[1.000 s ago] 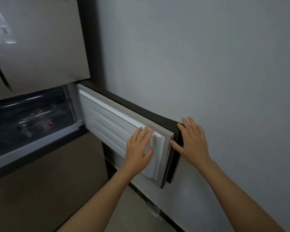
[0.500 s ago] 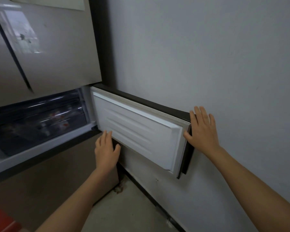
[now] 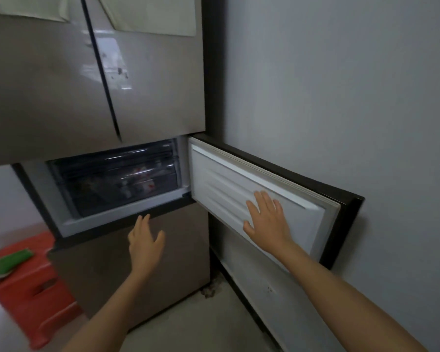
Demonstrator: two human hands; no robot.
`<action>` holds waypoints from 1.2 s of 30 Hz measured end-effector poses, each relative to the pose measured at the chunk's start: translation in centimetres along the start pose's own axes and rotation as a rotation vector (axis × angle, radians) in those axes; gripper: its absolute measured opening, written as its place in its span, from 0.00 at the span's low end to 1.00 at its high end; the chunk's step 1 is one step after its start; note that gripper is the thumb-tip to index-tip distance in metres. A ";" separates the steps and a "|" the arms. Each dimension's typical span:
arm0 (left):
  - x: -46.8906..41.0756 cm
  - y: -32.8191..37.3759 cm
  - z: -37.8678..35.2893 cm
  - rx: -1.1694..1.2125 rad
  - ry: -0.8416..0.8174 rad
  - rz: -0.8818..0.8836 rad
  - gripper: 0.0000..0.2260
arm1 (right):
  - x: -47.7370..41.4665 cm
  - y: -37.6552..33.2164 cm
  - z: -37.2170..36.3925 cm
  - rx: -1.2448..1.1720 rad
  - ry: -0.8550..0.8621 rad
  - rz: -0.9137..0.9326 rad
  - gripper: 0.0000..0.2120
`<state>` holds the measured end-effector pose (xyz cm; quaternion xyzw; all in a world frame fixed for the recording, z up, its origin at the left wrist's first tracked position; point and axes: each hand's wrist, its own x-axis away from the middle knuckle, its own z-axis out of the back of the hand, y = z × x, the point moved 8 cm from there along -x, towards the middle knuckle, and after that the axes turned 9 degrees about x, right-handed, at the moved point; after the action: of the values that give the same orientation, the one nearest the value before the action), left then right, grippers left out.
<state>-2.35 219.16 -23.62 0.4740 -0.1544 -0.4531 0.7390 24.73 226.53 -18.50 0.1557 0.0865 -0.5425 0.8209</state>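
A tall beige fridge (image 3: 48,97) fills the left. Its small middle door (image 3: 226,184) stands swung wide open to the right, white ribbed inner face towards me, dark outer edge near the wall. My right hand (image 3: 267,222) lies flat on that inner face, fingers straight and spread. My left hand (image 3: 145,240) hovers open in front of the lower fridge panel, just below the open compartment, holding nothing. The open compartment (image 3: 117,181) shows a clear drawer with packaged food behind it.
A grey wall (image 3: 341,97) runs close along the right, right behind the open door. A red plastic stool (image 3: 33,283) with a green packet (image 3: 10,260) on it stands at the lower left. Bare floor lies between the fridge and the wall.
My right hand left the door's outer edge and now lies on its inner face. My left hand came off the door and dropped below the compartment. The view pulled back and up.
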 end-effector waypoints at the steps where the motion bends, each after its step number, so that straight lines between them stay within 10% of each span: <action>1: -0.1 -1.2 1.0 0.025 0.019 0.036 0.25 | -0.2 -0.9 -0.7 -0.058 -0.011 -0.004 0.25; 12: 3.2 -21.1 12.7 0.219 0.328 0.481 0.28 | -4.8 -10.7 -6.5 -0.590 -0.264 -0.085 0.13; 27: -4.9 -19.0 15.4 0.481 0.415 0.586 0.08 | -15.9 -19.4 -7.9 -0.677 -0.330 0.003 0.22; 36: -16.5 -22.8 8.8 1.315 0.252 0.963 0.17 | -23.9 -23.1 -10.0 -0.736 -0.403 -0.089 0.24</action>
<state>-28.96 224.53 -35.03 0.7391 -0.4906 0.1531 0.4356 -5.70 242.25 -24.15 -0.2611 0.1188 -0.5299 0.7981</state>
